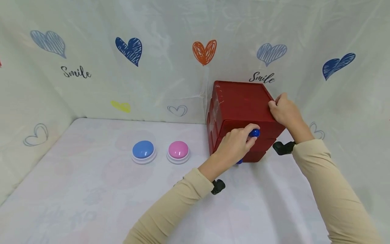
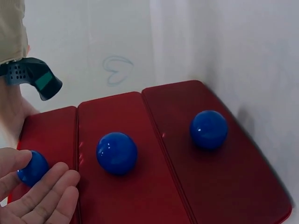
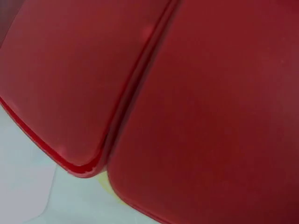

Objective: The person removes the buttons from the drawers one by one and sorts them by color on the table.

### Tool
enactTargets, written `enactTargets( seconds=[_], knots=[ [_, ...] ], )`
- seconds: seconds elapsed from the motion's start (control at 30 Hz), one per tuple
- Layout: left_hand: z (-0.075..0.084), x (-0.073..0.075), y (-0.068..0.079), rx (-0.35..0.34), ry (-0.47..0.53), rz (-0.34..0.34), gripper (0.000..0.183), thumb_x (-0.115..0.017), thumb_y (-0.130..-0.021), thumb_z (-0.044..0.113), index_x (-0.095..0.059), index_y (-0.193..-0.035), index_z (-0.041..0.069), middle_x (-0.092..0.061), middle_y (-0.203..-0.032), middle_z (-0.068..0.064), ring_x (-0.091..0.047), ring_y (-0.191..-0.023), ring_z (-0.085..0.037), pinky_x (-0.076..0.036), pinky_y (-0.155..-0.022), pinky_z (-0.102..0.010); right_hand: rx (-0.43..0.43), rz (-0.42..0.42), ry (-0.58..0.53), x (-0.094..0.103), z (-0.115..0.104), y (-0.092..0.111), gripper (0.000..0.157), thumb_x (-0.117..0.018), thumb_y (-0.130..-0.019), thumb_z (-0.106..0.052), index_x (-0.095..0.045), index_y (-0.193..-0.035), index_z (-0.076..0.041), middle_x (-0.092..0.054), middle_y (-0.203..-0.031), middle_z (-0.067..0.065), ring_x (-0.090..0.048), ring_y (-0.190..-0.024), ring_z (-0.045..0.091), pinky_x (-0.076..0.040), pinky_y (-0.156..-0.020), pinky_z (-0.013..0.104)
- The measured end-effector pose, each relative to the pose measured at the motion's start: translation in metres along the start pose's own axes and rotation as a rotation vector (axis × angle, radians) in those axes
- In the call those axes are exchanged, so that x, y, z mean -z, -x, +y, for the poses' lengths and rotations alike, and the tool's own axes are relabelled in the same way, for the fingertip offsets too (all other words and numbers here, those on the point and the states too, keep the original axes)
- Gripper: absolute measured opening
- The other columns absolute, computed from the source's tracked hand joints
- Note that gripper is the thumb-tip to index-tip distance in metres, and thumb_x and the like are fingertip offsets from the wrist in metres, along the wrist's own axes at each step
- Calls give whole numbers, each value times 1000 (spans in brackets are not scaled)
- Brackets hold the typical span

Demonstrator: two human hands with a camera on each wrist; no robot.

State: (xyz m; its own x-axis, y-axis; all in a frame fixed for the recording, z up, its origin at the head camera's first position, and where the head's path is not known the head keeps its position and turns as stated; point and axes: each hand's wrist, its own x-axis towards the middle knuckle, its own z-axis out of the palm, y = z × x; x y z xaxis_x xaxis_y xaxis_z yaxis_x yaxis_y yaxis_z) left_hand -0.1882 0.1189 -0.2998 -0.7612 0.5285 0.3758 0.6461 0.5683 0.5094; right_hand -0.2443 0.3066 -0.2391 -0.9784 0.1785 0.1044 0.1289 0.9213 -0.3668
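A red drawer box (image 1: 243,101) stands against the back cloth, right of the middle. In the left wrist view, its front shows three stacked drawers, each with a round blue knob. My left hand (image 1: 232,145) pinches the top drawer's blue knob (image 2: 32,169) between thumb and finger, the other fingers reaching past it. Farther down the front are the middle knob (image 2: 117,153) and the bottom knob (image 2: 209,129). My right hand (image 1: 285,110) grips the box's upper right edge. Only the red panels (image 3: 210,112) of the box fill the right wrist view, without the hand.
Left of the box, a blue push button (image 1: 143,149) and a pink push button (image 1: 178,149) sit on white bases on the white table (image 1: 100,189). A pale cloth (image 1: 167,30) printed with hearts hangs behind and along the sides.
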Motion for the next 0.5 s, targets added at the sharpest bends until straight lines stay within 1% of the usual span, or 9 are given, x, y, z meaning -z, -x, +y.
enactTargets(
  seconds=[0.13,0.23,0.37,0.5],
  knots=[
    [-1,-1,0,-17,-23,16,38,-57,-92,27,-49,-129,21,-69,-98,4,-61,-70,-4,-48,-61,-10,-10,9,-27,0,1,1,44,-28,-94,-28,-39,-113,10,-53,-96,29,-54,-81,38,-47,-63,42],
    [-3,-2,0,-28,-31,23,38,-58,-92,27,-49,-129,21,-68,-94,5,-59,-67,-3,-47,-59,-9,-5,21,-36,0,1,1,45,-28,-95,-29,-42,-112,11,-54,-96,29,-55,-80,37,-47,-60,39],
    [-3,-2,0,-42,-37,34,37,-58,-92,26,-49,-128,21,-66,-87,5,-54,-63,-1,-43,-55,-7,14,23,-14,0,1,1,44,-27,-97,-29,-42,-111,10,-54,-92,28,-55,-77,36,-46,-57,37],
    [-3,-1,1,-54,-38,44,36,-58,-92,26,-49,-127,20,-64,-84,4,-53,-63,-2,-42,-54,-6,18,8,14,1,1,1,41,-27,-99,-27,-41,-111,10,-53,-91,27,-55,-75,35,-48,-58,38]
  ],
)
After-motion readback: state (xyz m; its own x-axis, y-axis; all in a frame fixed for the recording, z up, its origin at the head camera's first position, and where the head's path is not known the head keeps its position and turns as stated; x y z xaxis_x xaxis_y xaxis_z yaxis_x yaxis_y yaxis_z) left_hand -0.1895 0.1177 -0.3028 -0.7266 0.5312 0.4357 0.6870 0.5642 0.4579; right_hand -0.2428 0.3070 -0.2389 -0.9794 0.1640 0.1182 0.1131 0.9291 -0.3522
